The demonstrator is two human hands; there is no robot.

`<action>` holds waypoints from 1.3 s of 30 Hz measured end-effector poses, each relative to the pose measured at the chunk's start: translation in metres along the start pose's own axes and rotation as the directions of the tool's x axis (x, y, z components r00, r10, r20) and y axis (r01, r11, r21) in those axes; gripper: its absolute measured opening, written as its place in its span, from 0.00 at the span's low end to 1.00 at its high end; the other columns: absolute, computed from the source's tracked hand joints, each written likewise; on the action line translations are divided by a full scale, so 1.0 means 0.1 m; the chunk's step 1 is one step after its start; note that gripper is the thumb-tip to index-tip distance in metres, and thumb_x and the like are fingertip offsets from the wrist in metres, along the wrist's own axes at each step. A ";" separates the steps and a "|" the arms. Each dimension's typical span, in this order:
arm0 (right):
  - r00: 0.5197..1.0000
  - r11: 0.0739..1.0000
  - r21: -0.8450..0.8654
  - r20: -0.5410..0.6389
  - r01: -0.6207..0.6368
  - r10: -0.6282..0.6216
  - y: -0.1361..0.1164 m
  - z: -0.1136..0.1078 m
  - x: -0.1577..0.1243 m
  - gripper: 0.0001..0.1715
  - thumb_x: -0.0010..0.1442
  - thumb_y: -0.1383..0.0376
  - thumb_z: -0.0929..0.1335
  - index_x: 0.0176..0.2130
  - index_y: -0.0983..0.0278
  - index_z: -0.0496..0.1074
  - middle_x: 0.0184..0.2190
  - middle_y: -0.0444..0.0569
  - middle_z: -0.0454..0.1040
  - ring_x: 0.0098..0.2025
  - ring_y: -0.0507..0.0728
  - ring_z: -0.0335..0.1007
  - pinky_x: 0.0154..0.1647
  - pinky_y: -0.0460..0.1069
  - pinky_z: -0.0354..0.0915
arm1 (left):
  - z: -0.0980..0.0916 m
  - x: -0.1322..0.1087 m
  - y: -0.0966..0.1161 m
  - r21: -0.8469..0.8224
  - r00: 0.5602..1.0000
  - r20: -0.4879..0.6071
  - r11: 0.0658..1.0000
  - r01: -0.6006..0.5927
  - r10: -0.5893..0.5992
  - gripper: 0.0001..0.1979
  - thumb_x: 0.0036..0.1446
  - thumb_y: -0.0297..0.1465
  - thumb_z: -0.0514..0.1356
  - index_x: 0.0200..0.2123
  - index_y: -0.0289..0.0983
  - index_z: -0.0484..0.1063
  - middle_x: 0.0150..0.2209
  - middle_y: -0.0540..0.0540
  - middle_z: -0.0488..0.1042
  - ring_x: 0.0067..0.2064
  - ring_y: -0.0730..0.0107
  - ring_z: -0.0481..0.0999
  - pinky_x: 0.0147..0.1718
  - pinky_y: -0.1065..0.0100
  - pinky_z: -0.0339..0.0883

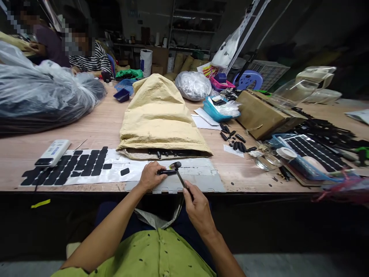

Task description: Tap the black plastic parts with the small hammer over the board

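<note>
My left hand (150, 176) pinches a small black cylindrical part (167, 172) flat on a grey metal plate (201, 181) at the table's near edge. A small hammer (176, 166) is gripped by its handle in my right hand (198, 206), and its head rests right at the part's tip. Just behind the plate lies a tan woven sack (161, 119) with its mouth toward me, and several more black parts show inside the opening.
A white sheet with several black pads (75, 166) and a white remote-like device (53, 152) lie left. Loose black parts (235, 140), a cardboard box (262, 113) and a solar panel (314, 152) sit right. Big plastic bags (37, 96) fill the far left, where two people sit.
</note>
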State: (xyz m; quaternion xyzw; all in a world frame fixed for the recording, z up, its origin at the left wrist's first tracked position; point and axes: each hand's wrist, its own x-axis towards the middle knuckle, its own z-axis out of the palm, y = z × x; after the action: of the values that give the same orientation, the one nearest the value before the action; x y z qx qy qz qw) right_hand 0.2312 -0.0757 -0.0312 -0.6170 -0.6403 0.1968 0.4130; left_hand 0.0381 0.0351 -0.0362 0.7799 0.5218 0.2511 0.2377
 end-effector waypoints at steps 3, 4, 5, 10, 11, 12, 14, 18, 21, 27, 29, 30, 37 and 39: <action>0.996 0.994 -0.061 -0.010 0.089 -0.090 -0.08 0.08 -0.01 0.23 0.67 0.62 0.62 0.59 0.64 0.69 0.49 0.55 0.76 0.49 0.57 0.74 0.51 0.52 0.70 | 0.02 0.01 -0.01 -0.030 1.000 -0.013 0.999 0.013 -0.013 0.09 0.49 0.30 0.69 0.37 0.40 0.80 0.32 0.49 0.75 0.38 0.66 0.71 0.39 0.66 0.61; 0.993 0.990 -0.086 -0.010 0.113 -0.114 -0.09 0.09 -0.02 0.24 0.68 0.63 0.61 0.61 0.63 0.67 0.47 0.54 0.77 0.46 0.56 0.74 0.49 0.50 0.71 | 0.02 0.01 -0.01 -0.035 1.000 -0.012 0.999 0.016 -0.016 0.09 0.49 0.30 0.69 0.36 0.40 0.80 0.32 0.49 0.75 0.38 0.66 0.71 0.39 0.66 0.61; 0.991 0.984 -0.116 -0.012 0.133 -0.135 -0.11 0.10 -0.03 0.25 0.68 0.64 0.61 0.63 0.61 0.66 0.43 0.53 0.76 0.42 0.55 0.74 0.46 0.49 0.71 | 0.02 0.01 -0.01 -0.037 1.000 -0.009 0.999 0.018 -0.019 0.08 0.49 0.30 0.69 0.36 0.40 0.80 0.32 0.49 0.75 0.38 0.66 0.71 0.39 0.66 0.61; 0.982 0.935 -0.307 0.001 0.178 -0.187 -0.10 0.14 -0.12 0.25 0.69 0.66 0.59 0.63 0.58 0.66 0.30 0.46 0.69 0.29 0.50 0.67 0.34 0.44 0.66 | 0.01 0.03 -0.01 -0.040 1.000 0.005 0.999 0.024 -0.023 0.06 0.50 0.30 0.69 0.35 0.40 0.81 0.29 0.50 0.73 0.36 0.67 0.70 0.37 0.66 0.60; 0.983 0.925 -0.336 0.017 0.179 -0.184 -0.09 0.15 -0.12 0.25 0.69 0.66 0.59 0.62 0.58 0.67 0.30 0.46 0.69 0.29 0.50 0.67 0.33 0.43 0.65 | 0.01 0.03 -0.01 -0.044 1.000 0.004 0.999 0.022 -0.022 0.06 0.50 0.30 0.69 0.34 0.40 0.81 0.29 0.50 0.72 0.36 0.67 0.70 0.37 0.66 0.60; 0.983 0.918 -0.355 0.029 0.177 -0.179 -0.07 0.15 -0.13 0.24 0.69 0.66 0.59 0.62 0.58 0.68 0.30 0.45 0.68 0.29 0.50 0.67 0.33 0.43 0.64 | 0.01 0.03 -0.01 -0.048 1.000 0.003 0.999 0.021 -0.021 0.05 0.51 0.30 0.68 0.34 0.41 0.81 0.29 0.50 0.72 0.36 0.68 0.70 0.36 0.67 0.60; 0.986 0.917 -0.364 0.020 0.164 -0.168 -0.05 0.15 -0.12 0.24 0.69 0.66 0.59 0.61 0.58 0.68 0.30 0.45 0.68 0.29 0.50 0.66 0.33 0.42 0.64 | 0.01 0.03 -0.02 -0.057 1.000 0.002 0.998 0.021 -0.020 0.06 0.51 0.30 0.68 0.34 0.41 0.81 0.29 0.50 0.72 0.36 0.68 0.70 0.36 0.67 0.60; 0.984 0.931 -0.339 -0.055 0.139 -0.167 -0.04 0.12 -0.11 0.25 0.69 0.65 0.60 0.62 0.57 0.67 0.30 0.45 0.67 0.29 0.50 0.65 0.36 0.43 0.64 | 0.02 0.03 -0.03 -0.062 1.000 0.009 0.998 0.029 -0.028 0.08 0.50 0.30 0.68 0.36 0.40 0.81 0.31 0.50 0.74 0.37 0.68 0.71 0.38 0.66 0.61; 0.990 0.928 -0.353 -0.039 0.116 -0.139 -0.03 0.11 -0.13 0.25 0.69 0.65 0.59 0.62 0.57 0.67 0.30 0.46 0.68 0.30 0.50 0.66 0.35 0.43 0.64 | 0.02 0.03 -0.03 -0.063 0.999 0.003 0.998 0.032 -0.032 0.08 0.50 0.30 0.68 0.36 0.41 0.81 0.32 0.50 0.74 0.37 0.68 0.71 0.39 0.66 0.62; 0.997 0.948 -0.315 -0.058 0.038 -0.059 -0.01 0.05 -0.10 0.25 0.70 0.61 0.58 0.61 0.58 0.68 0.33 0.48 0.71 0.31 0.52 0.68 0.38 0.45 0.66 | 0.01 0.02 -0.01 -0.057 0.999 -0.010 0.998 0.033 -0.034 0.07 0.50 0.30 0.68 0.35 0.40 0.80 0.31 0.50 0.74 0.37 0.67 0.71 0.39 0.65 0.63; 0.991 0.947 -0.322 -0.128 -0.008 -0.035 0.01 -0.04 -0.03 0.25 0.69 0.60 0.58 0.60 0.58 0.70 0.35 0.49 0.73 0.34 0.53 0.69 0.39 0.46 0.66 | 0.01 0.01 0.00 -0.045 0.999 -0.013 0.998 0.032 -0.033 0.07 0.51 0.31 0.67 0.36 0.40 0.80 0.32 0.50 0.74 0.37 0.67 0.71 0.39 0.65 0.63; 0.985 0.939 -0.341 -0.171 -0.045 -0.015 0.04 -0.10 0.01 0.24 0.68 0.60 0.59 0.59 0.58 0.71 0.36 0.49 0.73 0.35 0.54 0.69 0.39 0.47 0.65 | 0.01 0.01 0.00 -0.040 0.999 -0.013 0.999 0.031 -0.032 0.07 0.50 0.31 0.67 0.36 0.40 0.80 0.32 0.49 0.74 0.38 0.66 0.71 0.40 0.65 0.63; 0.912 0.680 -0.612 -0.331 -0.404 0.244 0.39 -0.59 0.44 0.22 0.64 0.63 0.63 0.56 0.54 0.74 0.38 0.50 0.71 0.33 0.54 0.65 0.30 0.49 0.56 | 0.03 0.01 -0.02 0.001 1.000 0.007 1.000 0.003 -0.003 0.08 0.53 0.33 0.66 0.37 0.40 0.78 0.34 0.49 0.74 0.40 0.65 0.71 0.41 0.64 0.62; 0.902 0.613 -0.662 -0.328 -0.431 0.280 0.50 -0.68 0.57 0.21 0.63 0.64 0.65 0.54 0.55 0.76 0.37 0.51 0.71 0.32 0.54 0.63 0.31 0.50 0.56 | 0.03 0.01 -0.03 0.006 1.000 0.010 1.000 -0.003 0.003 0.07 0.54 0.33 0.65 0.38 0.40 0.78 0.33 0.49 0.74 0.39 0.65 0.71 0.41 0.64 0.61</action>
State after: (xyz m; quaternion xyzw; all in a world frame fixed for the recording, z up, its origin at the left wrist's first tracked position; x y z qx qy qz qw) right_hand 0.3205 -0.0309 -0.0139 -0.8593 -0.4864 -0.0525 0.1491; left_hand 0.0383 0.0366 -0.0403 0.7826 0.5203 0.2456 0.2375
